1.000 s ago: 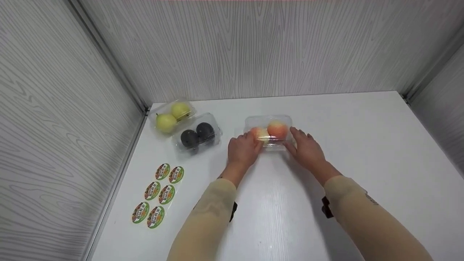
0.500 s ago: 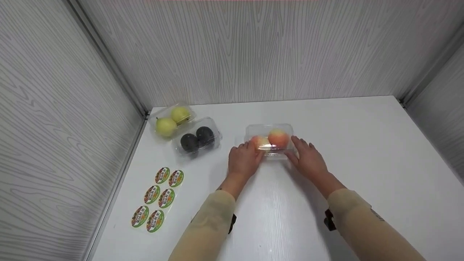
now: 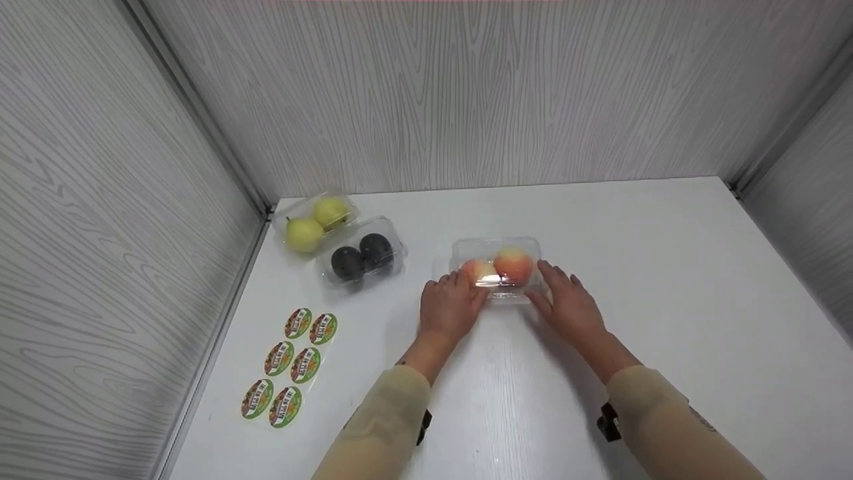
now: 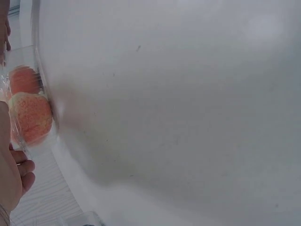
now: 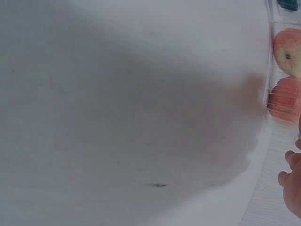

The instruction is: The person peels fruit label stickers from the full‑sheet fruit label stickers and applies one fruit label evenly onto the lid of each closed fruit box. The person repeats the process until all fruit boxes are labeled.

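Note:
A clear plastic clamshell box (image 3: 496, 248) sits on the white table, with two red-and-yellow peaches (image 3: 513, 267) inside and its lid down. My left hand (image 3: 448, 307) holds the box at its near left corner, thumb along the front edge. On the opposite side, my right hand (image 3: 570, 308) has its thumb at the near right corner and its fingers along the right side. The left wrist view shows the peaches (image 4: 30, 117) through the plastic, beside the left fingers. In the right wrist view, the right fingers (image 5: 292, 160) are partly cut off at the frame edge.
Two more clear boxes stand at the back left: one with yellow-green pears (image 3: 304, 235), one with dark round fruits (image 3: 376, 251). A sheet of several round fruit stickers (image 3: 305, 365) lies at the front left. Wood-grain panels (image 3: 426, 93) border the table.
Both hands have drawn the box with the peaches a little toward the person, keeping their places at its sides. The head view has tilted slightly. The other boxes and the stickers stay put.

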Available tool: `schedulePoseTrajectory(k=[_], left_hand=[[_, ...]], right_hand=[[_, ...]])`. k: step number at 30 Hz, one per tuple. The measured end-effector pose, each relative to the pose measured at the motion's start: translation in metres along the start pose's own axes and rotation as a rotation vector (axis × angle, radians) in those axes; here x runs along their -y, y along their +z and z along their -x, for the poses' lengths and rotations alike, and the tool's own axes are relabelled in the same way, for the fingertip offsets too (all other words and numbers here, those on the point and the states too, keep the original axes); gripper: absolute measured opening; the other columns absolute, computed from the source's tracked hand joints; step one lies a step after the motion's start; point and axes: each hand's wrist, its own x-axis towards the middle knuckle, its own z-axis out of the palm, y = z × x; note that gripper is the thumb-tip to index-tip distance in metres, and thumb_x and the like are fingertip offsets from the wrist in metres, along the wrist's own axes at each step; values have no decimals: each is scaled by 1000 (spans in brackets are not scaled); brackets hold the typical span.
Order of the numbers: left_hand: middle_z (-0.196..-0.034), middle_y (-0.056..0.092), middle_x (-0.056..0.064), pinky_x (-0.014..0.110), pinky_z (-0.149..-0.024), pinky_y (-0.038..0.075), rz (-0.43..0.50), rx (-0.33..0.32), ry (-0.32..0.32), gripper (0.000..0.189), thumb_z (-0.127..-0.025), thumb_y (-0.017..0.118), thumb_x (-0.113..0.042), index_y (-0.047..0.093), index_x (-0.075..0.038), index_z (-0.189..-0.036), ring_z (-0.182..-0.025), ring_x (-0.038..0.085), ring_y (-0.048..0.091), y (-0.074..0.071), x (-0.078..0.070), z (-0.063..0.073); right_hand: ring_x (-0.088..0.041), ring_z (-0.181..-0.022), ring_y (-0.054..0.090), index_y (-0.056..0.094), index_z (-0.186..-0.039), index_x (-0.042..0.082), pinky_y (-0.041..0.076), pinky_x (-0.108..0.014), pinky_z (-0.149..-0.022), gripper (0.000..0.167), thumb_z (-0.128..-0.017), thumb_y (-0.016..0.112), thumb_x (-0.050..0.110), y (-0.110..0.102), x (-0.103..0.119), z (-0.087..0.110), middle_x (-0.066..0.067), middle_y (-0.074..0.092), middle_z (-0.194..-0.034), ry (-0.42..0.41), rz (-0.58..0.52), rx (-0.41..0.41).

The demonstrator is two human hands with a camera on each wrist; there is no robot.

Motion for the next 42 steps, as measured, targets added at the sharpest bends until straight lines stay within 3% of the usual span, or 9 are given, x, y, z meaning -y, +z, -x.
schedulePoseTrajectory(k=[11, 27, 35, 42], left_hand=[[-95, 75, 8, 39, -72, 54, -31, 3, 18, 50, -98, 70, -54, 72, -5, -113, -87, 24, 74, -4, -5, 11], [-89, 72, 8, 39, -72, 53, -13, -19, 28, 50, -98, 73, -51, 70, -4, -115, -84, 25, 73, -8, -8, 18], [-87, 72, 9, 38, -69, 53, -20, -49, 36, 49, -96, 75, -52, 71, -4, -107, -81, 25, 73, -9, -10, 21], [-92, 74, 9, 40, -71, 54, -1, -45, 16, 50, -97, 74, -51, 71, -4, -114, -84, 25, 73, -9, -10, 22]], right_hand=[[-45, -147, 44, 38, -162, 3, 26, -59, -124, 71, -107, 63, 40, 0, 0, 15, -26, 48, -158, -32, 17, -26], [-46, -146, 45, 37, -162, 3, 28, -60, -123, 71, -107, 62, 40, 1, 2, 24, -27, 49, -157, -34, 28, -39], [-43, -145, 47, 39, -161, 2, 28, -58, -123, 71, -106, 66, 36, 2, 1, 27, -25, 51, -156, -52, 20, -59], [-44, -148, 44, 33, -165, 5, 26, -59, -124, 73, -108, 61, 41, 2, 1, 27, -23, 45, -161, -7, 14, -17]])
